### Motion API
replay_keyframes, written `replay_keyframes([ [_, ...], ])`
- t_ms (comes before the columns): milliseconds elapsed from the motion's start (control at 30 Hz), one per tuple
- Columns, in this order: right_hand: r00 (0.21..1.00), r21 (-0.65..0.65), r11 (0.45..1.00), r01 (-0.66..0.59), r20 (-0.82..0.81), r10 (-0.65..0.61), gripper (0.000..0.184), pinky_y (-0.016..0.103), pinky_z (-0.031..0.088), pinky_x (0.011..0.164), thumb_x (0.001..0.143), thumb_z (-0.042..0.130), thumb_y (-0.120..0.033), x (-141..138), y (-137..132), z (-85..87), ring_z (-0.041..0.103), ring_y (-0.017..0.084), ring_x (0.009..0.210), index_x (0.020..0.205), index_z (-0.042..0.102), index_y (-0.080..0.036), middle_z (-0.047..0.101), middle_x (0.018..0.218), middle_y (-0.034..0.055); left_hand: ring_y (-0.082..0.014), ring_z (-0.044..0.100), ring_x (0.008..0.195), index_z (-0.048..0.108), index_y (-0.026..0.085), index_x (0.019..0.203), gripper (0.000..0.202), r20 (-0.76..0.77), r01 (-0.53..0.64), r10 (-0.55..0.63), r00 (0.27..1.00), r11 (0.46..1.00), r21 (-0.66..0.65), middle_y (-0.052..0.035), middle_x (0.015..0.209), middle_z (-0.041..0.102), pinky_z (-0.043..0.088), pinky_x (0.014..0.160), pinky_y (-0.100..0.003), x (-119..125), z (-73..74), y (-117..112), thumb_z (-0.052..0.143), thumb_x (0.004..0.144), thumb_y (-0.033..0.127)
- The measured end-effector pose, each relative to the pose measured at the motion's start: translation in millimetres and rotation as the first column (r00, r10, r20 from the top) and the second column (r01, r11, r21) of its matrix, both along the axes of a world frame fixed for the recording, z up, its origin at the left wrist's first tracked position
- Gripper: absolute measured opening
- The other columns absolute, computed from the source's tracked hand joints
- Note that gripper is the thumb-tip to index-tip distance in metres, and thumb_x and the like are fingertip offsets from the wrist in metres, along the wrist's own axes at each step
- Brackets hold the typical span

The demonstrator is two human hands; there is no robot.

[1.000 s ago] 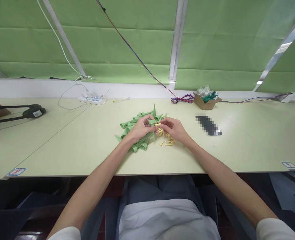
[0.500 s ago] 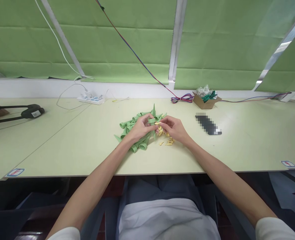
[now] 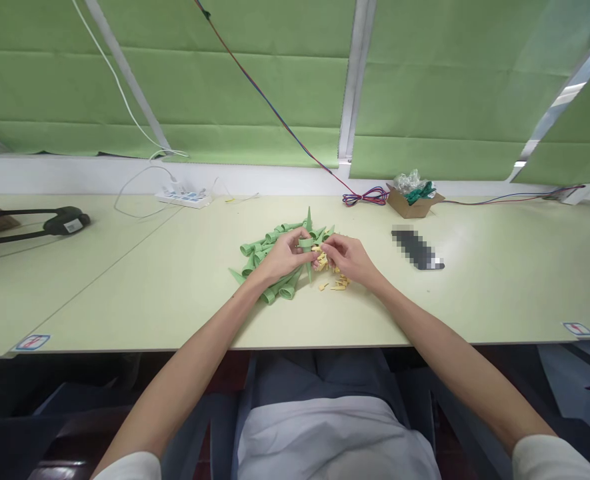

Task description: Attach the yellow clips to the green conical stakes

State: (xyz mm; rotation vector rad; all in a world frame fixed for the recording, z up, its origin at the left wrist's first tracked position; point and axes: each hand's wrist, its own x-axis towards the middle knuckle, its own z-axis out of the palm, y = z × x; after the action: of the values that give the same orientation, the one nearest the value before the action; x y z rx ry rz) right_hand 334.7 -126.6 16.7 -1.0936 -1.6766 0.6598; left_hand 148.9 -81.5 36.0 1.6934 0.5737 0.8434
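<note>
My left hand (image 3: 291,255) is closed around a green plastic cone-shaped piece (image 3: 305,244) with a ring-like rim, held above the table. Close beside it, my right hand (image 3: 345,255) pinches a small yellow plastic piece (image 3: 317,249) between thumb and finger, right against the green one. Whether the two pieces are joined cannot be made out. Under and around my left hand lies a heap of green cone pieces (image 3: 288,291), several with open round ends showing. A scatter of small yellow pieces (image 3: 339,285) lies below my right hand, partly hidden by it.
A dark pixelated flat object (image 3: 415,248) lies to the right. Behind it stands a small cardboard box (image 3: 409,205) with clear and green plastic inside. Coiled wires (image 3: 365,196) and a white power strip (image 3: 183,197) are along the back. A black strapped object (image 3: 67,221) rests far left.
Both hands keep nearly the same place. The green piece in my left hand has tilted slightly, and the yellow piece has shifted a little.
</note>
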Motion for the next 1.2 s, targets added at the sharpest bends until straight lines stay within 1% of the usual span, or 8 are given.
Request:
replay_keyframes([
  [300, 0.998, 0.001, 1.0, 0.008, 0.067, -0.008, 0.038, 0.027, 0.039, 0.055, 0.095, 0.049, -0.048, -0.5, -0.4, -1.1, 0.049, 0.012, 0.051, 0.071, 0.055, -0.02, 0.051, 0.055, -0.0021, -0.0169, 0.067, 0.063, 0.043, 0.021, 0.09, 0.043, 0.002, 0.009, -0.009, 1.0, 1.0, 0.019, 0.0034, 0.078, 0.061, 0.052, 0.064, -0.031, 1.1, -1.8, 0.7, 0.08, 0.07, 0.031],
  [500, 0.989, 0.036, 0.998, 0.052, 0.138, -0.056, 0.045, 0.027, 0.037, 0.056, 0.097, 0.045, -0.048, -1.1, 0.9, -0.9, 0.046, 0.012, 0.051, 0.062, 0.048, -0.02, 0.049, 0.052, -0.0021, -0.0166, 0.067, 0.063, 0.043, 0.021, 0.09, 0.044, 0.021, 0.025, -0.025, 0.999, 1.0, -0.007, 0.0039, 0.076, 0.06, 0.053, 0.065, -0.032, 0.8, -2.8, 1.0, 0.081, 0.069, 0.029],
  [767, 0.992, 0.011, 0.998, 0.054, 0.111, -0.055, 0.053, 0.026, 0.039, 0.054, 0.098, 0.042, -0.056, -2.3, 1.4, -0.5, 0.047, 0.012, 0.049, 0.059, 0.046, -0.02, 0.049, 0.051, -0.0018, -0.0171, 0.067, 0.063, 0.043, 0.021, 0.09, 0.047, 0.025, 0.005, -0.004, 1.0, 0.999, -0.044, 0.0041, 0.075, 0.06, 0.054, 0.065, -0.032, 1.8, -0.7, -0.5, 0.083, 0.067, 0.031],
  [867, 0.999, 0.001, 1.0, 0.03, 0.031, -0.03, 0.049, 0.027, 0.041, 0.053, 0.097, 0.043, -0.057, -1.1, 2.3, -0.8, 0.05, 0.012, 0.05, 0.066, 0.051, -0.02, 0.053, 0.056, -0.0012, -0.0168, 0.067, 0.064, 0.045, 0.02, 0.089, 0.046, 0.048, -0.022, 0.025, 0.999, 0.998, -0.058, 0.003, 0.077, 0.061, 0.054, 0.067, -0.032, 1.1, -0.1, 0.0, 0.084, 0.066, 0.03],
  [967, 0.997, 0.005, 1.0, -0.02, -0.073, 0.02, 0.036, 0.027, 0.043, 0.053, 0.094, 0.051, -0.055, 0.7, 3.6, -2.5, 0.054, 0.013, 0.054, 0.087, 0.06, -0.021, 0.061, 0.07, 0.0001, -0.0163, 0.068, 0.064, 0.045, 0.02, 0.091, 0.047, 0.059, -0.057, 0.061, 0.996, 0.996, -0.072, 0.002, 0.077, 0.064, 0.053, 0.068, -0.031, -0.4, -0.2, 1.0, 0.084, 0.066, 0.03],
  [1033, 0.993, 0.017, 0.998, -0.057, -0.099, 0.058, 0.032, 0.028, 0.046, 0.055, 0.091, 0.058, -0.052, 1.5, 4.6, -4.3, 0.056, 0.013, 0.057, 0.099, 0.061, -0.022, 0.063, 0.078, 0.001, -0.0165, 0.068, 0.064, 0.045, 0.02, 0.091, 0.046, 0.06, -0.07, 0.075, 0.995, 0.994, -0.085, 0.0018, 0.074, 0.066, 0.053, 0.07, -0.032, -1.2, -0.7, 1.8, 0.083, 0.067, 0.031],
  [1100, 0.99, 0.021, 0.996, -0.089, -0.107, 0.09, 0.03, 0.028, 0.048, 0.059, 0.09, 0.062, -0.049, 1.8, 5.4, -6.0, 0.057, 0.013, 0.06, 0.103, 0.062, -0.022, 0.064, 0.082, 0.0016, -0.0169, 0.069, 0.066, 0.045, 0.02, 0.091, 0.046, 0.061, -0.074, 0.079, 0.995, 0.993, -0.091, 0.0013, 0.072, 0.067, 0.053, 0.073, -0.033, -1.5, -1.4, 2.4, 0.083, 0.069, 0.032],
  [1200, 0.987, 0.018, 0.994, -0.11, -0.115, 0.111, 0.027, 0.028, 0.048, 0.06, 0.089, 0.063, -0.046, 1.6, 6.2, -7.0, 0.056, 0.013, 0.061, 0.101, 0.062, -0.022, 0.065, 0.084, 0.0019, -0.0173, 0.069, 0.066, 0.045, 0.02, 0.09, 0.046, 0.062, -0.075, 0.082, 0.995, 0.992, -0.102, 0.001, 0.072, 0.066, 0.053, 0.072, -0.033, -0.8, -2.4, 2.6, 0.084, 0.068, 0.033],
])
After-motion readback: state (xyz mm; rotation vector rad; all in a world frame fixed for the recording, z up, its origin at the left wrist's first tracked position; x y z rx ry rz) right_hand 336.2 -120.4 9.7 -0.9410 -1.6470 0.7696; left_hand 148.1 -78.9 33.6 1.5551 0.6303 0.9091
